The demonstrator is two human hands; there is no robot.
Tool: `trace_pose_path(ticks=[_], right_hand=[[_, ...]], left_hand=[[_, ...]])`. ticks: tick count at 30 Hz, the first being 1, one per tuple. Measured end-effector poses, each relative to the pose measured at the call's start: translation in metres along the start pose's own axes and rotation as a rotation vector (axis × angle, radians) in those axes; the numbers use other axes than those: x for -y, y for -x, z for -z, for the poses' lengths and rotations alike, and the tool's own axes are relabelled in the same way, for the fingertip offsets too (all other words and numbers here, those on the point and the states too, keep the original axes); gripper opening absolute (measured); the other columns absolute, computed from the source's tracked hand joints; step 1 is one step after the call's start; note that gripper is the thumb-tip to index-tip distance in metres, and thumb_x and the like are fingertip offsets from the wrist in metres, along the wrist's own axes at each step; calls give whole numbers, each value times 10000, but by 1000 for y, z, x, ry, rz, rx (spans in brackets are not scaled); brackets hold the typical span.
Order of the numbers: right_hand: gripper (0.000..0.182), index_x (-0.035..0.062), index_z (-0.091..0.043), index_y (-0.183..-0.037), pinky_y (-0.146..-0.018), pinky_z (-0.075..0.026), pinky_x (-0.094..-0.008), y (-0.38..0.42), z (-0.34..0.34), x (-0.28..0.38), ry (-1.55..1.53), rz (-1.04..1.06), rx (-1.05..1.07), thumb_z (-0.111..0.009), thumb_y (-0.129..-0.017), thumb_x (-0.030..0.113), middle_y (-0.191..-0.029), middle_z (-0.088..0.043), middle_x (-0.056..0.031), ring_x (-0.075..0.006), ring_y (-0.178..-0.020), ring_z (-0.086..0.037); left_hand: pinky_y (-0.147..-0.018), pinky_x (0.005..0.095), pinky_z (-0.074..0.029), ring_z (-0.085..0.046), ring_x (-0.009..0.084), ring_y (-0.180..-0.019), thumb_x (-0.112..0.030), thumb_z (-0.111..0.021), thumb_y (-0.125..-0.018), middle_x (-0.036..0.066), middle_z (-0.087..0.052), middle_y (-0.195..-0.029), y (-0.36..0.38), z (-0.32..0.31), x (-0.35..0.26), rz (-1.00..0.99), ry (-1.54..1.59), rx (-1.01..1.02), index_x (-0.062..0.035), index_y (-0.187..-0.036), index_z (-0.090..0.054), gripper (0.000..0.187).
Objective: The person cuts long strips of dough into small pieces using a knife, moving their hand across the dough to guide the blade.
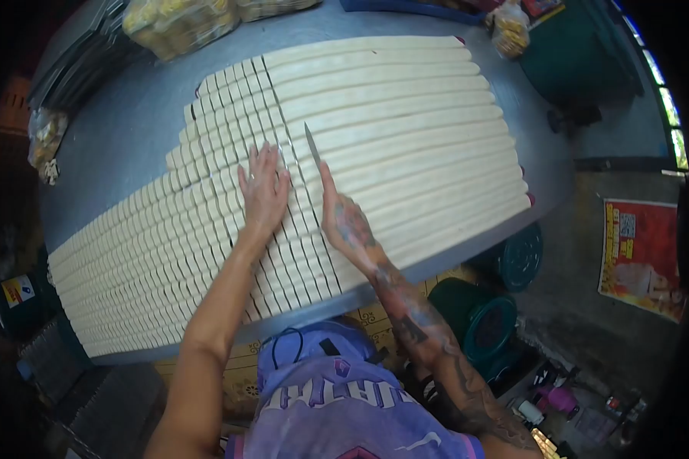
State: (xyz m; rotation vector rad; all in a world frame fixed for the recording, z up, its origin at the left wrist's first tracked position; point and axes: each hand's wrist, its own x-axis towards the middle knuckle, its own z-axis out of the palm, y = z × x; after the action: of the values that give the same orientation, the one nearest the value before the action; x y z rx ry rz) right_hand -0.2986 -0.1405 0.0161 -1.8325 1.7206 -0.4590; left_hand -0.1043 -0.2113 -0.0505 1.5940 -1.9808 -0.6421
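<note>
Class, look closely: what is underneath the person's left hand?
Rows of pale, dough-like pieces, cut short, show around the left hand. Whatever lies directly beneath it is covered and cannot be seen.

Grey table [106,195] was pretty packed tbh. Long pale dough rolls [413,141] ran side by side toward right edge. Cut pieces [142,237], neat rows, filled near-left corner, ran along near edge too. Clear pack of yellowish stuff [180,29] sat at far edge, small bag [511,37] by far-right corner.
</note>
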Motion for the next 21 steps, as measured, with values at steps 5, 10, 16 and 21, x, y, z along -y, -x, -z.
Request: trace_pose_path(ticks=[5,10,16,21], right_hand=[[813,-54,-206,-1738,-617,-500,-294,-161,-21,-8,289,129,-25,-500,-984,26,-761,-570,-63,-159,-666,-574],[753,-74,-265,-1718,-632,-458,-209,-253,-23,-1,456,286,-135,-485,-1004,28,-762,-447,9,-94,-670,-495],[661,-69,-324,-1708,-669,-455,-182,-279,-24,9,227,264,-222,-428,-1063,31,-790,-427,18,-76,-701,-484],[820,-88,-169,-1719,-876,-594,-397,-302,-35,-6,83,325,-189,-543,-1019,117,-1020,-749,-169,-308,-919,-730]], left_hand=[[-1335,652,-53,-199,368,-1694,-334,-528,-1127,145,-372,-1780,-158,18,53,-3,-111,-38,-55,-1673,-449,618],[-1329,673,-86,-226,369,-1685,-395,-525,-1130,104,-365,-1789,-250,16,85,-85,-250,-3,-74,-1704,-394,671],[-1323,678,-95,-272,330,-1676,-428,-519,-1142,59,-383,-1784,-256,3,96,-126,-268,-92,-166,-1725,-374,656],[-1305,720,-124,-323,335,-1654,-371,-496,-1143,12,-413,-1770,-257,4,94,-257,-393,-13,-135,-1696,-429,605]])
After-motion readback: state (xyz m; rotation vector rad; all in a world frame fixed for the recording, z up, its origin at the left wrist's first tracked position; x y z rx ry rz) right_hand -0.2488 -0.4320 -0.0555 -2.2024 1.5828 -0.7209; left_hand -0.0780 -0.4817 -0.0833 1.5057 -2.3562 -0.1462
